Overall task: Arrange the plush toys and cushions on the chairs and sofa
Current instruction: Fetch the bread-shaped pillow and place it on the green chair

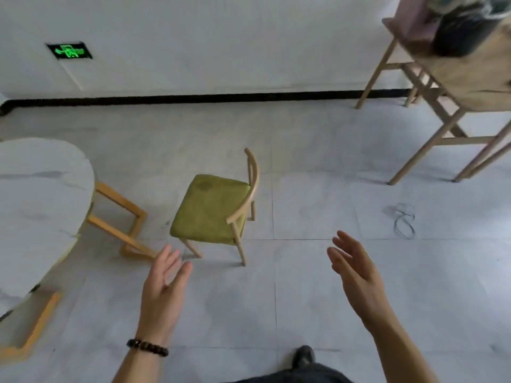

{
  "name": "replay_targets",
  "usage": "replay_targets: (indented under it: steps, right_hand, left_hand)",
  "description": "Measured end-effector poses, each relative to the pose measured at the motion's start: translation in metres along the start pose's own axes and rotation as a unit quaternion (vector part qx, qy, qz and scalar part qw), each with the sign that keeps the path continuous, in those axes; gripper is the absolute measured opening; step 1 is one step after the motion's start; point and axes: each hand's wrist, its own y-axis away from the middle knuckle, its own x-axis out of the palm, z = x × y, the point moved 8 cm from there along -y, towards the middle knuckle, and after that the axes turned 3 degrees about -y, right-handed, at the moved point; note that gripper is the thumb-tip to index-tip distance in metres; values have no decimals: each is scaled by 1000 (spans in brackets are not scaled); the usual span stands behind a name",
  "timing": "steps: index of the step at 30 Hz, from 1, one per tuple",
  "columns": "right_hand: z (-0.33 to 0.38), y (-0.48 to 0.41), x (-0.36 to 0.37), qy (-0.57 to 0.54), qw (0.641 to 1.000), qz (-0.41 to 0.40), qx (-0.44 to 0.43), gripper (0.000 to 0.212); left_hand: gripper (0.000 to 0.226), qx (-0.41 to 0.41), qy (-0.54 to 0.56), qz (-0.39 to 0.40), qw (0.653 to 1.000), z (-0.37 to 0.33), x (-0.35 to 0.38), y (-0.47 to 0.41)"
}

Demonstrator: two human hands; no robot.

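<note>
Dark trousers (298, 377) and one black shoe (304, 356) sit at the bottom edge of the frame, the person standing on the pale tiled floor (304, 299).

At far left is a round marble-topped counter (36, 211) on a yellow wooden frame, with a green exit sign (69, 51) glowing low on the wall in the upper left. The left hand (163, 288), a dark beaded bracelet (147, 347) on its wrist, is held out with fingers straight and spread, holding nothing.

Just beyond it, in the middle of the frame, stands the chair (210, 208): wooden legs, curved back, green padded seat. The seat is bare, with no toy or cushion on it.

The right hand (356, 272) is likewise open-fingered and empty, well apart from the left. Further right a loose loop of cable (405, 221) lies on the floor. In the upper right a tall wooden counter (470, 76) carries a dark blurred bundle (464, 31); I cannot tell whether it is a plush toy.

No sofa is in view. By my reckoning this chair has yet to be dressed, and with both hands empty something must first be fetched.
</note>
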Motion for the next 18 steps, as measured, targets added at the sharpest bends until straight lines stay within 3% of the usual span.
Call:
replay_targets:
  steps: [5, 9, 15, 18]
  right_hand:
    - [25, -72, -70, 11, 999, -36, 8, 39]
    - [32, -150, -85, 25, 999, -24, 12, 41]
    - [35, -298, -92, 80, 996, -13, 31, 56]
    - [64, -375, -108, 100, 994, -28, 34, 61]
  left_hand:
    - [58, 6, 14, 32, 999, -57, 95, -35]
    - [65, 0, 15, 54, 998, -78, 155, -84]
    - [52, -34, 3, 102, 994, -87, 266, -206]
    - [53, -27, -22, 139, 990, -125, 328, -282]
